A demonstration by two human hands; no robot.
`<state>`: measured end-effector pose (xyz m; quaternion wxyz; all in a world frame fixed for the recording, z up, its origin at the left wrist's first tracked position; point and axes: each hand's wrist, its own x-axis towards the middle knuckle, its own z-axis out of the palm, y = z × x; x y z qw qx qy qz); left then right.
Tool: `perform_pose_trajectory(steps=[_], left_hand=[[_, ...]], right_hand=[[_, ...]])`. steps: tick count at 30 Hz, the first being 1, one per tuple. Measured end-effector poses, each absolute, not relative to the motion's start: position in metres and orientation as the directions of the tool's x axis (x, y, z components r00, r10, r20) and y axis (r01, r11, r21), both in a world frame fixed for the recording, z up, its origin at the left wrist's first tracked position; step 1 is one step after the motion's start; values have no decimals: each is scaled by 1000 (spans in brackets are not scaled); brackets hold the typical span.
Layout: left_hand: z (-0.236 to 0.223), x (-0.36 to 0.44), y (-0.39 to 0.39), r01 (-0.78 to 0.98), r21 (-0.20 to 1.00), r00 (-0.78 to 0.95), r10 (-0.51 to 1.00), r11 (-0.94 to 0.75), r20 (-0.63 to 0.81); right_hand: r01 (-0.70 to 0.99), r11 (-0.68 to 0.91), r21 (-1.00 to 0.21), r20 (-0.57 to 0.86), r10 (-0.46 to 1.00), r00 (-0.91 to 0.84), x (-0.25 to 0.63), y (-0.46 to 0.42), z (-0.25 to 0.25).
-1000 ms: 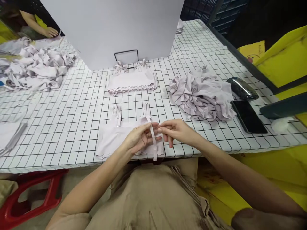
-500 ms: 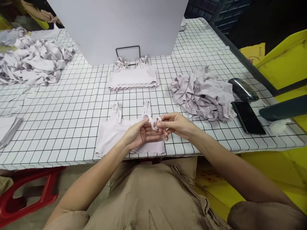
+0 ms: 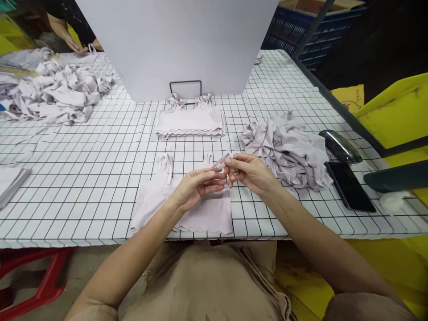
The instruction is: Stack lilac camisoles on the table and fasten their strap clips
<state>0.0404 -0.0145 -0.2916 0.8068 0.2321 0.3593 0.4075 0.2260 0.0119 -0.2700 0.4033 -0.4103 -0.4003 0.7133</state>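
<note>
A pale pink strappy top [image 3: 203,218] lies flat near the table's front edge, its left strap [image 3: 165,168] bunched above it. Over its right half, my left hand [image 3: 197,187] pinches the right strap [image 3: 220,163] between thumb and fingers. My right hand [image 3: 249,173] grips the same strap's end from the other side, thumb against forefinger. The two hands nearly touch at the fingertips. Behind them sits a neat stack of similar tops [image 3: 190,122] with straps bunched at the back.
A heap of crumpled tops [image 3: 287,149] lies right, beside a phone [image 3: 349,186] and a dark glossy object [image 3: 340,146]. More garments [image 3: 67,89] pile up at the left. A white board [image 3: 180,44] stands behind. Another person's hand [image 3: 78,47] shows at the far left.
The strap, looped down between my hands before, is now drawn straighter between my fingertips. My left fingers have closed from a flatter palm. The view has tilted up slightly.
</note>
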Motion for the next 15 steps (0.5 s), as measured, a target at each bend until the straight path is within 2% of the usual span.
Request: perform_pose_trajectory(steps=[3,5,7,8,10,11,13,15], left_hand=[[-298,44,-16,-454,753,301,877,477,-374],[-301,44,-18,-404,831,212,923,382,-321],[-300,42,-20,-290,921,164,962,260,-220],[-299,40,-20,-217,957,162,974,191,-157],[-296,36,-21,-74,996,171,985,45,-31],[-295,34,-21,-15,1000,172,985,-23,25],[-293,31,-21,69,990,161,980,-127,115],[-296,26,-22,117,974,160,972,-192,172]], right_hand=[[-191,-357,-914,-281,899,-334,227,14,-276],[-59,-264,-963,-238,930,-280,229,13,-281],[158,5,-988,-21,986,-165,232,11,-284],[266,169,-949,131,979,-154,233,11,-285],[363,443,-820,359,891,-278,234,10,-285],[346,530,-774,402,834,-378,233,10,-286],[287,605,-742,420,754,-504,229,10,-287],[296,609,-735,416,751,-512,225,9,-290]])
